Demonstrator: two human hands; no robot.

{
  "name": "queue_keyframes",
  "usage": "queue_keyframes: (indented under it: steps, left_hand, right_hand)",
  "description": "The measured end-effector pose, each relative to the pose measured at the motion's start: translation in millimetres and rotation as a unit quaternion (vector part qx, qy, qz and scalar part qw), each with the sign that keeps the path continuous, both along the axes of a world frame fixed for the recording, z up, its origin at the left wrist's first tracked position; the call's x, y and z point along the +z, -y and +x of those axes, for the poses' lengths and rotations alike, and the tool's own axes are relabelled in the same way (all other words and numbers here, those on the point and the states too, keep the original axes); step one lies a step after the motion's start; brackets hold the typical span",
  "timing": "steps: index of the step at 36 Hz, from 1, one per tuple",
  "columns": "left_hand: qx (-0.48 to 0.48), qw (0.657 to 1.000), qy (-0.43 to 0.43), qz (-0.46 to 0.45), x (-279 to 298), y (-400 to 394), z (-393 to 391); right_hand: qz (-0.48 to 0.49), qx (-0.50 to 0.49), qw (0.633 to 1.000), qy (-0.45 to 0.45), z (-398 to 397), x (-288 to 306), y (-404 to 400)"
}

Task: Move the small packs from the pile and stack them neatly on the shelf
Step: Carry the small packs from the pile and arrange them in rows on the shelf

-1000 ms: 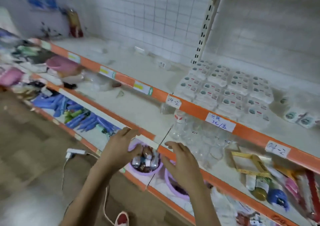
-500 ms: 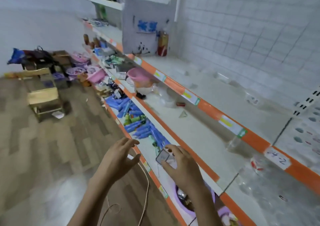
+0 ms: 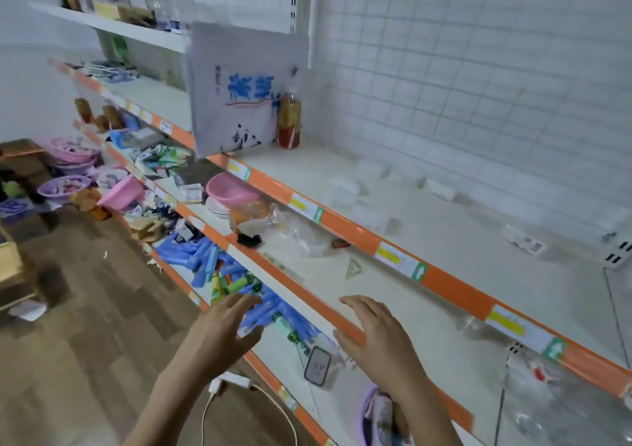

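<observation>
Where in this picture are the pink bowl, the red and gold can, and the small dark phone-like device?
pink bowl (image 3: pixel 229 189): head view, on its outer side wall.
red and gold can (image 3: pixel 289 124): head view, middle of its body.
dark phone-like device (image 3: pixel 317 365): head view, centre of its screen face.

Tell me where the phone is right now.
The phone lies screen-up on the lower shelf, between the two hands, below the right hand's fingers and right of the blue packs.

Glossy plastic basin (image 3: pixel 229 189); wood-look floor (image 3: pixel 85 308).
</observation>
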State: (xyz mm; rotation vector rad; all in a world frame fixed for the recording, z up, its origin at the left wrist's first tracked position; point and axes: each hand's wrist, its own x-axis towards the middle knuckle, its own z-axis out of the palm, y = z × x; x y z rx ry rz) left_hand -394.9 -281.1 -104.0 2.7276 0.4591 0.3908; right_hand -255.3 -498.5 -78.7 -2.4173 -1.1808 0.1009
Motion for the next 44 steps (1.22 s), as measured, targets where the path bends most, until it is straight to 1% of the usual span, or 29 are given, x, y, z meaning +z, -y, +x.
queue_keyframes:
  steps: [2,6,8,11,14,17,22,26,31,34,37,39,41,42,44]
  left_hand:
    - [-0.024,1.000,0.002,0.003,9.0,-14.3,27.4]
    - [-0.069,0.997,0.037,0.006,30.8,-39.0,92.6]
    - [-0.093,0.994,0.064,0.013,42.8,-51.5,128.7]
    - [-0.126,0.986,0.096,0.050,64.3,-68.3,182.4]
    - [-0.154,0.980,0.108,0.063,87.9,-81.6,238.7]
    - [-0.188,0.975,0.105,0.062,106.3,-92.3,296.3]
    - [-0.224,0.969,0.062,0.079,120.2,-108.4,395.1]
    - [-0.248,0.965,0.020,0.086,114.9,-113.1,459.5]
    - [-0.265,0.961,-0.039,0.074,89.5,-111.3,508.3]
    - [-0.276,0.955,-0.071,0.079,72.1,-111.3,531.1]
    - [-0.269,0.954,-0.102,0.089,59.3,-117.2,544.1]
    - [-0.273,0.953,-0.118,0.050,50.4,-123.0,549.9]
    - [-0.276,0.954,-0.116,-0.003,41.6,-128.9,553.1]
    - [-0.280,0.955,-0.100,-0.011,38.6,-131.5,554.0]
    - [-0.294,0.954,-0.066,0.003,34.6,-135.8,554.8]
  right_hand:
    - [0.003,-0.018,1.000,0.022,20.4,5.4,-5.3]
    - [0.020,-0.054,0.996,0.070,68.0,22.4,-18.2]
    - [0.031,-0.068,0.994,0.079,96.1,31.1,-26.5]
    - [0.055,-0.081,0.991,0.087,142.8,42.3,-40.6]
    - [0.060,-0.097,0.990,0.085,191.4,55.9,-52.8]
    - [0.040,-0.118,0.990,0.072,240.6,70.5,-62.0]
    - [0.035,-0.170,0.983,0.067,317.5,81.1,-73.6]
    - [0.017,-0.210,0.976,0.055,363.7,77.3,-82.5]
    - [-0.045,-0.219,0.973,0.055,395.0,58.4,-96.6]
    - [-0.075,-0.232,0.966,0.081,405.3,44.7,-104.2]
    - [-0.060,-0.242,0.962,0.112,410.0,36.4,-111.4]
    - [-0.059,-0.243,0.959,0.133,411.2,34.1,-114.4]
    - [-0.058,-0.245,0.957,0.141,412.1,33.3,-116.6]
    - [-0.059,-0.248,0.956,0.145,411.8,34.0,-117.9]
    - [-0.067,-0.255,0.951,0.162,412.0,34.5,-120.4]
